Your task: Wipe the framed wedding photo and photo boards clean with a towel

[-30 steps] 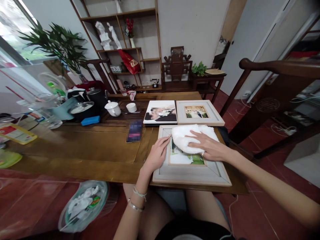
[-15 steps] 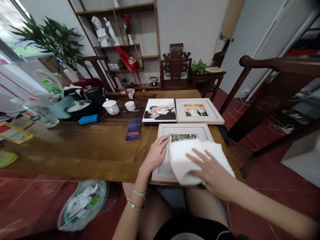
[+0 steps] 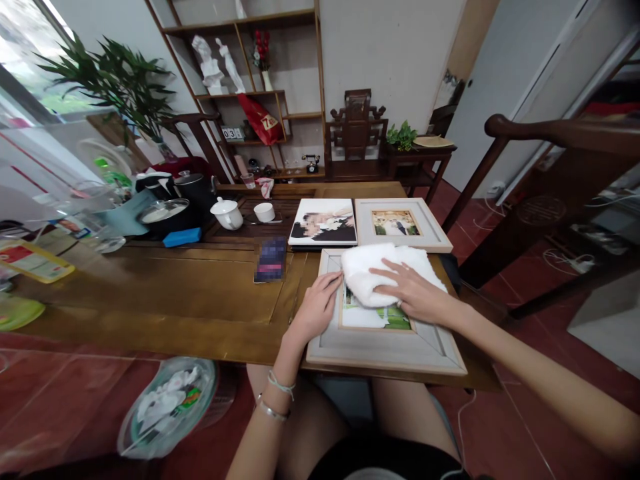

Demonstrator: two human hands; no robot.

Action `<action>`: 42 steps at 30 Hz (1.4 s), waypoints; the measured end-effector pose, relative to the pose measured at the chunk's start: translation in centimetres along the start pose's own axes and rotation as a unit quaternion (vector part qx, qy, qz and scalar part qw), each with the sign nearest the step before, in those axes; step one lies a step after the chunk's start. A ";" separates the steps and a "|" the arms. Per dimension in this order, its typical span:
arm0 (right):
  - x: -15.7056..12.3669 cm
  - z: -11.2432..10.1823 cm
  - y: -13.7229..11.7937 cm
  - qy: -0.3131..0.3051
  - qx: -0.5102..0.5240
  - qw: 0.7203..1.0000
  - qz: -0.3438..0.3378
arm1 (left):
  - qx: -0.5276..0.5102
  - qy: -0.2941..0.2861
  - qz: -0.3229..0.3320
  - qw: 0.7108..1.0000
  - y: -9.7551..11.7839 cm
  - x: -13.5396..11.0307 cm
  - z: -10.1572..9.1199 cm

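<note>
A light grey picture frame (image 3: pixel 385 352) lies flat at the table's near edge, with a green-toned photo (image 3: pixel 399 319) in its middle. On its upper part is a thick white cloth (image 3: pixel 361 268), covering the top of the photo. My right hand (image 3: pixel 411 292) presses on this cloth with its fingers spread, the thumb side partly out of sight. My left hand (image 3: pixel 316 307) rests on the frame's left side, its fingers stretched out and the tips beside the photo's edge.
Behind lie a second framed photo (image 3: pixel 434 227) and a white-edged photo panel (image 3: pixel 324 223). A phone-like dark rectangle (image 3: pixel 271 260), a blue sponge (image 3: pixel 182 237), a white teapot (image 3: pixel 227 214) and a white cup (image 3: pixel 265 213) are to the left. Below stands a lined bin (image 3: pixel 210 387).
My right hand has slid the white cloth away from me, from the frame's near right part to its upper part, uncovering the lower photo. My left hand keeps its place on the frame.
</note>
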State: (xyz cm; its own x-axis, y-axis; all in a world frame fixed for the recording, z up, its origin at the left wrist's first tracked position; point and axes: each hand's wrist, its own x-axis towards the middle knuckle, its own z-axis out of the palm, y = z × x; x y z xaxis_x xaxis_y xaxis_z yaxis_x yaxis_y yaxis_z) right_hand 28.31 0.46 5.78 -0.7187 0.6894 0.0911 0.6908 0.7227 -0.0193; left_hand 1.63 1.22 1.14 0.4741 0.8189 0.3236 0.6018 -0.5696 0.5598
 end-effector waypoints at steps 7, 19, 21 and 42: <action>-3.1 -0.7 -11.8 -0.030 0.010 0.997 0.065 | -0.003 -0.005 -0.005 1.000 0.0 0.0 0.0; 1.0 1.1 -13.9 0.035 -0.113 0.992 0.046 | -0.012 -0.007 -0.011 1.000 -0.1 0.1 -0.1; 0.6 1.4 -15.6 0.071 -0.119 0.990 0.019 | -0.010 -0.006 -0.010 1.000 -0.3 0.2 0.1; 1.1 -5.8 -1.8 -0.003 -0.154 0.978 0.142 | 0.008 -0.001 0.001 1.000 -0.1 -0.1 0.2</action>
State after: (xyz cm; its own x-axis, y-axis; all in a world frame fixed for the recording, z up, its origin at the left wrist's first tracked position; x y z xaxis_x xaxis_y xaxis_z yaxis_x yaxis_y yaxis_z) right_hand 26.72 -0.36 11.67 -0.4933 0.8614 0.1208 0.8537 0.4528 0.2572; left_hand 1.63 1.20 0.93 0.4772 0.8171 0.3234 0.6104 -0.5729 0.5470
